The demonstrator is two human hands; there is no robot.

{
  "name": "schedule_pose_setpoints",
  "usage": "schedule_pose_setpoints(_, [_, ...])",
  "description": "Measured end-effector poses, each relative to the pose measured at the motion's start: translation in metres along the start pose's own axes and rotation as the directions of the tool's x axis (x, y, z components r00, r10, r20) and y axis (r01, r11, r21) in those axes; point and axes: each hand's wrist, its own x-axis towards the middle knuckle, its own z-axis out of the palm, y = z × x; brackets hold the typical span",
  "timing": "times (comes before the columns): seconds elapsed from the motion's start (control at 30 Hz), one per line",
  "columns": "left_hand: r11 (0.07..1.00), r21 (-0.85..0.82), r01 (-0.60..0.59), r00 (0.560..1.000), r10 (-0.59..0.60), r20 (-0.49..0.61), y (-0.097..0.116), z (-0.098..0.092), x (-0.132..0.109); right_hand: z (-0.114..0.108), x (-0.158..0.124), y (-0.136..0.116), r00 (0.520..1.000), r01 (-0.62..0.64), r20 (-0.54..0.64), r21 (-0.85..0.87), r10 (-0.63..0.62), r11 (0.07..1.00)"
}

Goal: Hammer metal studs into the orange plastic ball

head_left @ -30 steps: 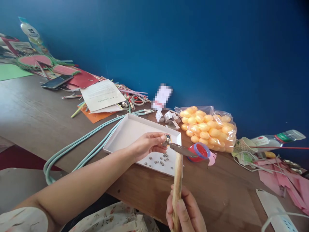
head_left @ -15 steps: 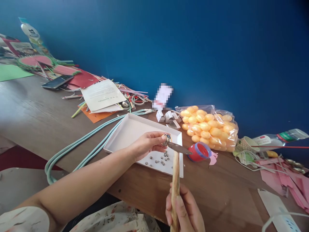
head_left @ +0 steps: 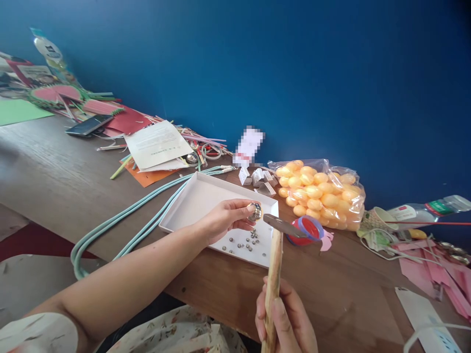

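Observation:
Between the thumb and fingers of my left hand (head_left: 230,215) is a shiny round metal bell (head_left: 255,212), held up above a white box lid (head_left: 198,196). Several small metal balls (head_left: 248,240), perhaps little bells, lie in the near right part of the lid. My right hand (head_left: 289,316) grips a hammer (head_left: 273,289) by its wooden handle, upright in front of me. The hammer's dark metal head (head_left: 285,225) is just right of the bell, with a small gap between them.
A bag of orange balls (head_left: 320,196) sits behind a red cup (head_left: 309,229). Light blue cords (head_left: 121,220) loop left of the lid. Papers (head_left: 158,144), a phone (head_left: 89,125) and a power strip (head_left: 423,318) lie about. A blue wall (head_left: 235,73) rises behind.
The hammer has moved a little to the right, its head coming away from in front of the bell. More of the bell shows now. My left hand has barely moved.

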Motion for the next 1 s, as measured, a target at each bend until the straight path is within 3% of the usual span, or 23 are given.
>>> schedule_pose_setpoints(0.13, [1.000,-0.009,0.003,1.000,-0.003,-0.017,0.0003,-0.0005,0.0008,0.0002,0.0009,0.0014,0.999,-0.050,-0.012,0.001,0.050,0.999])
schedule_pose_setpoints(1.0, [0.998,-0.060,-0.010,0.999,0.008,-0.042,-0.0030,-0.0035,0.0027,0.0021,0.0019,0.0065,0.999,-0.044,-0.009,0.052,0.044,0.998])
